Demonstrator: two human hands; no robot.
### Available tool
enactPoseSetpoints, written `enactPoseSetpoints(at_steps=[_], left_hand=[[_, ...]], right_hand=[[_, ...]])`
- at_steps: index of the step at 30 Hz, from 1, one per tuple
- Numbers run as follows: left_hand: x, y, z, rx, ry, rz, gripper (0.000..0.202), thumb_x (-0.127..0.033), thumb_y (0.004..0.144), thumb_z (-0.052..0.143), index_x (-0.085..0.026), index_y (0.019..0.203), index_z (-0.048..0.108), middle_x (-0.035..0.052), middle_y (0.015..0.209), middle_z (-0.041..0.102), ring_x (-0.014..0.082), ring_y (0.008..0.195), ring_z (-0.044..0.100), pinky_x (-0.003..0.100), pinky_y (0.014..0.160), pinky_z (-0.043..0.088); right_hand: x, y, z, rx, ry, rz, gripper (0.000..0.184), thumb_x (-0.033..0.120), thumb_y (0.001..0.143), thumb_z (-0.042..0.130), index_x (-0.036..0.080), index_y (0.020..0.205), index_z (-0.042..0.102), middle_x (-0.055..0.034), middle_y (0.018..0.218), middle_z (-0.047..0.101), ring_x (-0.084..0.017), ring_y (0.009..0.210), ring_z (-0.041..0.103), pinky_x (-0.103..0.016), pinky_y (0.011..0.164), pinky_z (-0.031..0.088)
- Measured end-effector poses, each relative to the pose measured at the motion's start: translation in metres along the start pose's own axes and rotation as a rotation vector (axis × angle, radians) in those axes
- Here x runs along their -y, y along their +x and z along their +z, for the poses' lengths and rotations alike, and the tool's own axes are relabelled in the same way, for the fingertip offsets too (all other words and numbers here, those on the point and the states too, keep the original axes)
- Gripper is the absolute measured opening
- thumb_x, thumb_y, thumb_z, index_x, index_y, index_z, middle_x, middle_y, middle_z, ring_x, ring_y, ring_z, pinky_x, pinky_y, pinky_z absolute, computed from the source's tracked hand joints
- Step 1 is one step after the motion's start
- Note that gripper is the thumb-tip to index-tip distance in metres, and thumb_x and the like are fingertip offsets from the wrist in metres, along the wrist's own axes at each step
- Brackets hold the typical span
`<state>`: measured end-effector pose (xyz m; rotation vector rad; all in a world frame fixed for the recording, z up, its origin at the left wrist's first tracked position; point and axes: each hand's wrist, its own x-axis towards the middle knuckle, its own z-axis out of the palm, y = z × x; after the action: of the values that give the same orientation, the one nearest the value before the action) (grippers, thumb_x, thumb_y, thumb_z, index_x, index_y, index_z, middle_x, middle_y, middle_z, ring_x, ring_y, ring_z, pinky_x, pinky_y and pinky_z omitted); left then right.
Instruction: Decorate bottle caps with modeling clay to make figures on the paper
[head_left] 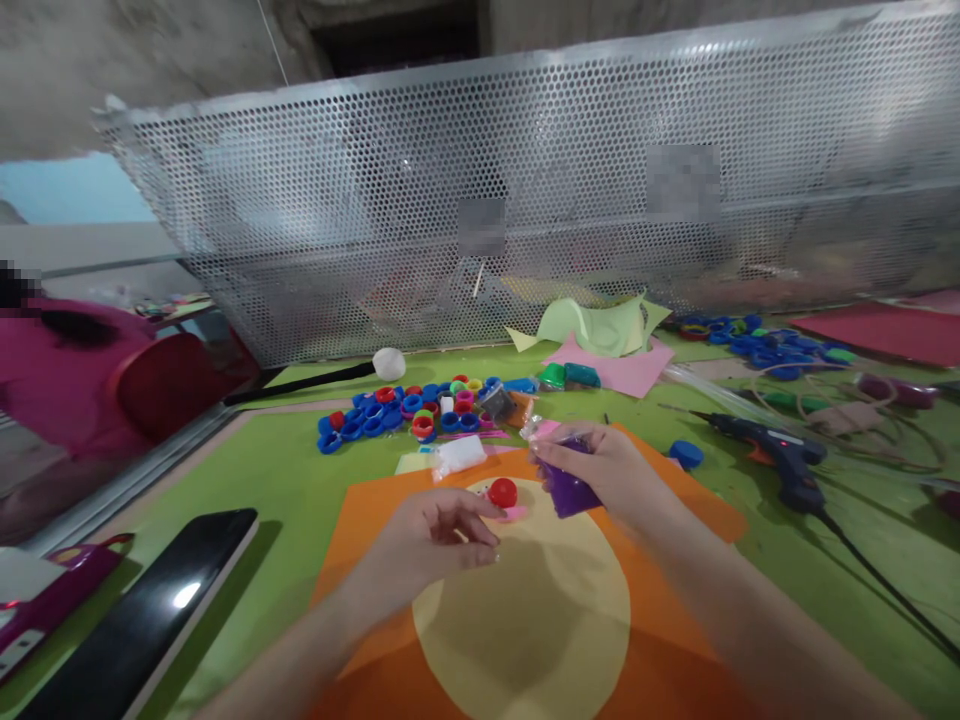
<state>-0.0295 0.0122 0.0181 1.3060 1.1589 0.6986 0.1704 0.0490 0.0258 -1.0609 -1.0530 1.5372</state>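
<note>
Purple packet [571,485] pinched in the right hand [564,447], just right of centre in the frame
Right thumb and fingers are clamped on it near the upper right of the cream oval [525,610]; the left hand [496,540], left of centre, has thumb and fingers apart, though contact with the pink piece [514,514] cannot be told; a light pinch near the edge, with the left hand steadying the loose side, should serve best
</note>
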Motion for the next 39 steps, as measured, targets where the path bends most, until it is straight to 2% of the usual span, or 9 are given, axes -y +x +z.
enactPoseSetpoints(at_steps=[4,8,13,17,20,23,30,34,39], left_hand=[[-0.001,0.000,0.000,-0.019,0.005,-0.010,0.030,-0.020,0.056,0.076,-0.018,0.083,0.066,-0.0012,0.068,0.063,0.0121,0.063,0.059,0.025,0.064,0.046],[0.000,-0.001,0.000,-0.031,0.000,-0.012,0.030,-0.019,0.056,0.077,-0.017,0.083,0.065,-0.0010,0.067,0.064,0.0122,0.063,0.059,0.025,0.063,0.045],[0.001,0.000,0.000,-0.025,-0.045,0.000,0.026,-0.020,0.063,0.073,-0.016,0.087,0.064,0.0031,0.077,0.070,0.0140,0.071,0.063,0.026,0.067,0.047],[0.001,0.000,0.000,-0.047,-0.015,-0.008,0.027,-0.019,0.060,0.074,-0.016,0.086,0.065,0.0019,0.072,0.068,0.0141,0.068,0.062,0.026,0.065,0.046],[0.002,0.002,0.000,-0.060,-0.006,-0.006,0.029,-0.017,0.056,0.076,-0.017,0.083,0.066,-0.0010,0.067,0.064,0.0121,0.062,0.060,0.024,0.061,0.045],[0.003,0.004,0.000,-0.055,-0.017,-0.013,0.032,-0.016,0.053,0.077,-0.017,0.083,0.066,-0.0013,0.067,0.064,0.0122,0.061,0.060,0.025,0.062,0.045],[0.002,0.001,0.001,-0.058,-0.056,-0.066,0.030,-0.021,0.058,0.076,-0.016,0.085,0.065,0.0040,0.075,0.070,0.0176,0.074,0.064,0.026,0.065,0.044],[0.002,0.001,0.002,-0.081,-0.044,-0.044,0.033,-0.020,0.056,0.077,-0.016,0.087,0.065,0.0016,0.072,0.067,0.0147,0.068,0.062,0.025,0.063,0.044],[0.004,0.002,0.000,-0.068,-0.027,-0.009,0.033,-0.024,0.056,0.078,-0.018,0.087,0.066,-0.0008,0.069,0.064,0.0131,0.066,0.060,0.024,0.062,0.043]], right_hand=[[-0.002,0.007,-0.004,-0.031,0.003,0.029,0.035,0.031,0.049,0.081,0.015,0.073,0.061,0.0005,0.059,0.061,-0.012,0.052,0.058,-0.024,0.049,0.049],[-0.003,0.009,-0.005,-0.081,0.003,-0.030,0.045,0.031,0.050,0.081,0.017,0.086,0.057,0.0013,0.067,0.062,-0.010,0.053,0.056,-0.022,0.049,0.047],[-0.001,0.006,-0.006,-0.078,-0.052,-0.069,0.039,0.034,0.052,0.079,0.017,0.077,0.055,0.0023,0.062,0.059,-0.010,0.051,0.054,-0.021,0.047,0.044],[-0.002,0.006,-0.008,-0.037,-0.154,-0.089,0.033,0.032,0.053,0.078,0.018,0.070,0.053,0.0024,0.062,0.059,-0.011,0.051,0.055,-0.023,0.048,0.044],[-0.007,0.009,-0.010,0.001,-0.282,-0.093,0.024,0.030,0.061,0.072,0.018,0.073,0.056,0.0012,0.063,0.062,-0.012,0.051,0.056,-0.024,0.051,0.045],[-0.014,0.013,-0.011,-0.038,-0.421,-0.115,0.012,0.030,0.074,0.059,0.018,0.077,0.060,-0.0020,0.070,0.065,-0.016,0.061,0.060,-0.028,0.058,0.046],[-0.020,0.020,-0.016,-0.079,-0.628,-0.198,0.023,0.020,0.085,0.040,0.020,0.087,0.063,-0.0047,0.088,0.067,-0.019,0.084,0.062,-0.028,0.072,0.044],[-0.018,0.023,-0.020,-0.065,-0.697,-0.222,0.028,0.021,0.088,0.036,0.021,0.089,0.063,-0.0039,0.096,0.066,-0.019,0.080,0.061,-0.029,0.068,0.045],[-0.021,0.028,-0.025,-0.134,-0.794,-0.206,0.027,0.024,0.091,0.035,0.019,0.096,0.061,-0.0055,0.087,0.064,-0.015,0.067,0.058,-0.029,0.061,0.045]])
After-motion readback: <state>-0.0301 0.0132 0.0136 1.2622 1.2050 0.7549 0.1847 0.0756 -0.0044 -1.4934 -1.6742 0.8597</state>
